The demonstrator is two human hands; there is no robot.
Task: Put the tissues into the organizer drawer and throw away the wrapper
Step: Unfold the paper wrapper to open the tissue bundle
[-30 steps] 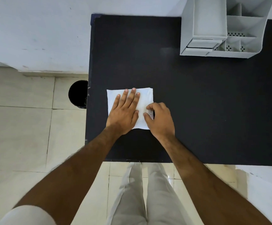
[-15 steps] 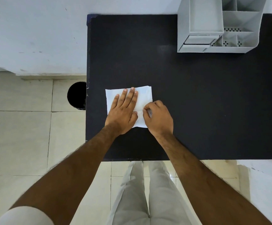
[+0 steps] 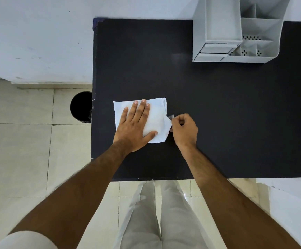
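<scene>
Lying on the black table (image 3: 218,114), near its left edge: tissue pack (image 3: 155,114), soft, light, easily crushed. Organizer (image 3: 216,58) well apart, far corner. Left hand (image 3: 135,124) flat, fingers spread, pinning it. Right hand (image 3: 183,128) pinching the thin, likely slippery wrapper (image 3: 170,117) at its right edge, probably the best hold.

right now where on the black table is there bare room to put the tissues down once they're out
Bare table runs from the right hand to the right edge, and from the tissue pack back to the wall. Crowded spots: the far right corner with the organizer, and under the left hand.
</scene>
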